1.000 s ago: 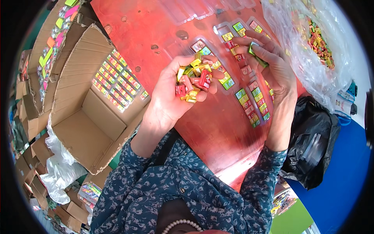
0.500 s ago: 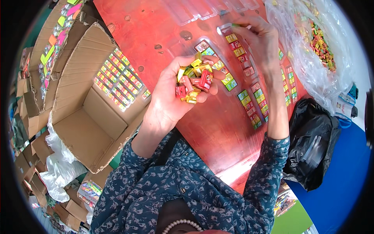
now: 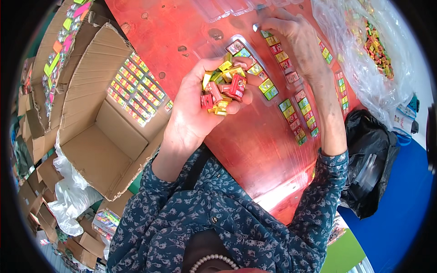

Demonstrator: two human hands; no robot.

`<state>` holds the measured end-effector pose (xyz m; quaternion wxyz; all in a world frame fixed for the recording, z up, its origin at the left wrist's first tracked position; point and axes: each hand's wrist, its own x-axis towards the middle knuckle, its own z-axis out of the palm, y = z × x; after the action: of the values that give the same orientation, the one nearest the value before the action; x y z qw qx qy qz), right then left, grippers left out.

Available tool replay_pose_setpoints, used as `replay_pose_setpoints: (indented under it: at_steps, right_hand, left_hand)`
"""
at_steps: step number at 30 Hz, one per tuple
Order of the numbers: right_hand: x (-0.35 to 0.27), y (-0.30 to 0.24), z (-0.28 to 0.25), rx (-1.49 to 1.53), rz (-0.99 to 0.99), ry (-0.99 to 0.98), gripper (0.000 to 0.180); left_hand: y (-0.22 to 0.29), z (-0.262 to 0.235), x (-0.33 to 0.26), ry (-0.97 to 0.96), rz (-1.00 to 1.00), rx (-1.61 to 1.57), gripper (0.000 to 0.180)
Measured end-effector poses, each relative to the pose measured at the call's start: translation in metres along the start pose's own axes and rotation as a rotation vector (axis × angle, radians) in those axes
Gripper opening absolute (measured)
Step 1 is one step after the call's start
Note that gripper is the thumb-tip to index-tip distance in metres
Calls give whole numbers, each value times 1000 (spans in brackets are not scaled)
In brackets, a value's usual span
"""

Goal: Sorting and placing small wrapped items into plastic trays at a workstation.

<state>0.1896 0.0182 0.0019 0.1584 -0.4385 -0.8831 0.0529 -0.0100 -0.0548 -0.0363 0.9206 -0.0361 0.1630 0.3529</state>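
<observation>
My left hand (image 3: 200,104) is raised over the red table (image 3: 255,150) and cups a handful of small coloured boxes (image 3: 224,87), red, yellow and green. My right hand (image 3: 291,32) reaches to the far end of a clear plastic tray (image 3: 291,98) lying on the table, fingertips down on its top cells. The tray holds rows of small coloured boxes in pairs. Whether the right fingers pinch a box is hidden.
An open cardboard carton (image 3: 98,136) at my left holds a filled tray (image 3: 136,88) of coloured boxes. A clear bag (image 3: 364,50) of loose boxes lies at the right. A black bag (image 3: 371,168) hangs by the table edge. Empty clear trays (image 3: 227,7) lie at the far side.
My right hand has moved from the tray's middle up to its far end. My left hand has kept its handful almost still.
</observation>
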Motion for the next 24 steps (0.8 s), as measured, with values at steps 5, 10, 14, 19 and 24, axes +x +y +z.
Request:
replay_pose_setpoints:
  at_steps: [5, 10, 14, 19, 24]
  right_hand:
    - [-3, 8, -2, 27, 35, -47, 13]
    - [-10, 15, 4, 626, 377, 28, 15]
    - [-17, 31, -7, 1218, 735, 5, 30]
    - [-21, 26, -7, 1396, 714, 4, 26]
    - [-24, -5, -18, 1304, 616, -78, 20]
  left_hand:
    - [-2, 0, 1, -7, 15, 6, 41]
    - [-2, 0, 0, -10, 19, 8, 41]
    - [-1, 0, 1, -30, 18, 1, 42]
    - [0, 0, 2, -28, 12, -3, 43]
    - [1, 2, 2, 102, 18, 15, 44]
